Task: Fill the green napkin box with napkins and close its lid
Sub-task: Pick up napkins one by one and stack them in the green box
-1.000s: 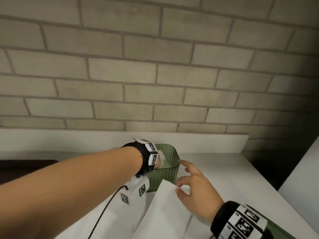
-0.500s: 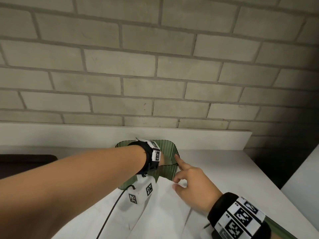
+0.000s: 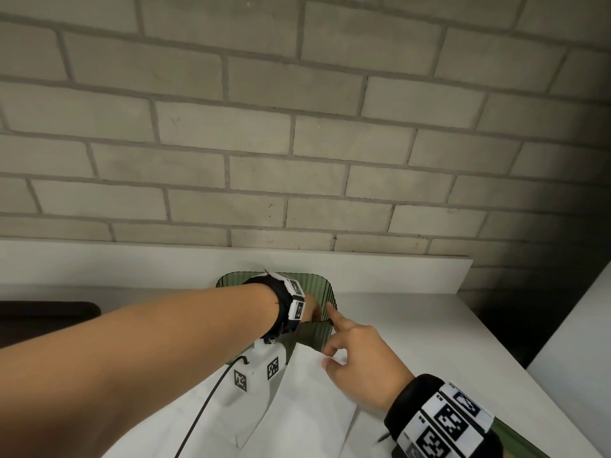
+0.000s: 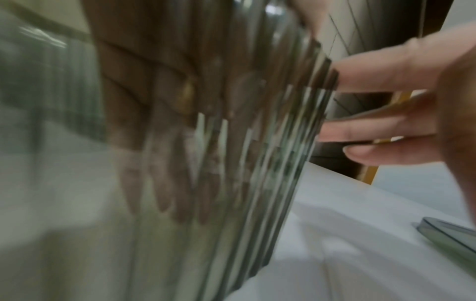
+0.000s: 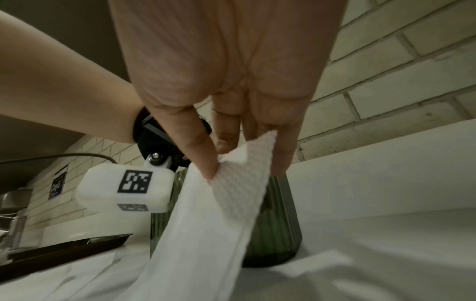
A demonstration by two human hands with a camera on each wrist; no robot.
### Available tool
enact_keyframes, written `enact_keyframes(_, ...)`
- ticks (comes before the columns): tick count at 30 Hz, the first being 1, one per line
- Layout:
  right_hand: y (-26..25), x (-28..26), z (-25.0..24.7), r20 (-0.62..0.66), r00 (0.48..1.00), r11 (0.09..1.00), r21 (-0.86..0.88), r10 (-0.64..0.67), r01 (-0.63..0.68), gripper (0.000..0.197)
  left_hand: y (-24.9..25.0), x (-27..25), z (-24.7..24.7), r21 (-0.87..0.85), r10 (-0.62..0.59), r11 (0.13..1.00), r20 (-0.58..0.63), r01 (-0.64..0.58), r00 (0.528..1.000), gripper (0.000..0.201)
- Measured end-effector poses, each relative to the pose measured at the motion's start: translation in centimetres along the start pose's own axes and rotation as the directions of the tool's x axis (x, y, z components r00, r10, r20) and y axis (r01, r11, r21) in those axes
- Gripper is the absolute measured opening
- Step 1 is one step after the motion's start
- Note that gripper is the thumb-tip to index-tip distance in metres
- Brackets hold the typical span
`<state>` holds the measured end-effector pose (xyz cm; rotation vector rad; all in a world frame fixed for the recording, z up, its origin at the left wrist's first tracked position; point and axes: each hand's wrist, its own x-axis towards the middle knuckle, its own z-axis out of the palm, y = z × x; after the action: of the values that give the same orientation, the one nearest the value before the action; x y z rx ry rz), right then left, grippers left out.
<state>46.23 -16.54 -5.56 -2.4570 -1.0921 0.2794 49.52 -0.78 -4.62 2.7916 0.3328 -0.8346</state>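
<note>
The ribbed green napkin box (image 3: 319, 290) stands against the back ledge of the white counter. My left hand (image 3: 312, 311) reaches into its opening. In the blurred left wrist view its straight fingers (image 4: 175, 183) show through the ribbed wall, pointing down. My right hand (image 3: 330, 357) is just in front of the box, index finger stretched to the rim. Its thumb and fingers (image 5: 206, 163) pinch the corner of a white napkin (image 5: 206, 234) that hangs down to the counter, where more white napkins (image 3: 297, 411) lie. The flat green lid (image 4: 448, 234) lies under my right wrist.
A dark tray (image 3: 46, 317) sits at the far left of the counter (image 3: 413, 332). The white ledge (image 3: 396, 272) and brick wall close off the back. A white panel (image 3: 578, 358) rises at the right beyond the counter's edge. A black cable (image 3: 205, 408) runs from my left wrist camera.
My right index finger has moved up and forward from beside the box onto its rim, napkin corner still pinched. The left hand stays in the box, and more of its opening shows.
</note>
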Motion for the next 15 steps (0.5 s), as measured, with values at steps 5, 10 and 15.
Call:
enact_keyframes(5, 0.1, 0.1, 0.0, 0.001, 1.0, 1.0, -0.006, -0.001, 0.001, 0.014, 0.7, -0.2, -0.4, 0.115, -0.012, 0.993, -0.06, 0.019, 0.998, 0.037)
enact_keyframes(10, 0.3, 0.2, 0.1, -0.012, 1.0, 1.0, -0.005, -0.004, 0.004, 0.014, 0.6, -0.5, -0.6, 0.065, 0.028, 0.998, -0.122, -0.021, 0.992, 0.029)
enact_keyframes(15, 0.4, 0.2, 0.3, -0.021, 1.0, 1.0, 0.004, -0.001, 0.002, 0.014, 1.0, -1.2, -0.9, 0.09, 0.094, 0.993, -0.146, -0.081, 0.985, 0.032)
